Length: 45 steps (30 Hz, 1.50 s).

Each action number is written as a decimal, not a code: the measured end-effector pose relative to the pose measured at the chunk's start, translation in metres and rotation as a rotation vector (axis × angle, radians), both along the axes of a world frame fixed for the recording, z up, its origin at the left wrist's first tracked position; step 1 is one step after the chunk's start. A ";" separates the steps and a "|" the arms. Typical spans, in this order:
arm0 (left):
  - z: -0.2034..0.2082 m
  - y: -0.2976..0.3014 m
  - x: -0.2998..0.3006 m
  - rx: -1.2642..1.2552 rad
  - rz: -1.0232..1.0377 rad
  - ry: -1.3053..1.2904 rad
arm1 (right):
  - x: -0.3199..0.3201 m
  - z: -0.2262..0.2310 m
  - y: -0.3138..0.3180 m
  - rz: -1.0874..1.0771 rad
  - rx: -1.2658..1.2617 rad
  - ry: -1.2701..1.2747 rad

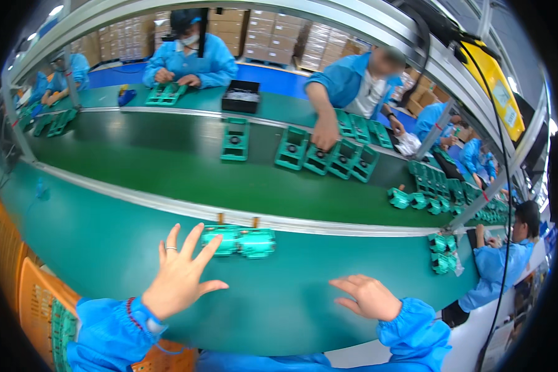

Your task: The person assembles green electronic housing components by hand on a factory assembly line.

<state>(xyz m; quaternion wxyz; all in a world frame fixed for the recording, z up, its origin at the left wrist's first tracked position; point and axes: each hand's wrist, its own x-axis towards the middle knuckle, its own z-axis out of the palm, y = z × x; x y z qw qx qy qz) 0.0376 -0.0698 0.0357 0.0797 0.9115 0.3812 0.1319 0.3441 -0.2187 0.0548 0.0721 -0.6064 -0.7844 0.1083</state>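
Over the green bench (279,316), the left hand (178,280) was spread wide and the right hand (371,299), well apart from it, was loosely half-open, both holding nothing. Two green housings (256,243) lay ahead-right of the left hand, contact uncertain; they seemed already set down, but what work remained was not visible.

From here I see blue sleeves (418,335) with gathered cuffs (390,319), a red bracelet (131,314), a pale wristband (154,325) and (easily missed) a ring (171,248) on the left hand (173,284).
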 end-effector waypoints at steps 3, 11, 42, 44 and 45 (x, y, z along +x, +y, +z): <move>-0.037 0.009 0.068 -0.042 0.096 0.084 | 0.057 -0.023 0.007 -0.169 0.037 0.088; -0.076 0.014 0.104 0.003 0.260 0.072 | 0.277 -0.072 0.033 -0.667 0.335 0.029; -0.101 0.004 0.208 -1.445 -0.350 -1.309 | 0.085 -0.109 0.086 -0.080 0.414 0.778; -0.104 0.006 0.209 -1.461 -0.376 -1.305 | 0.084 -0.113 0.088 -0.074 0.438 0.773; -0.104 0.007 0.210 -1.468 -0.363 -1.309 | 0.085 -0.114 0.088 -0.075 0.426 0.777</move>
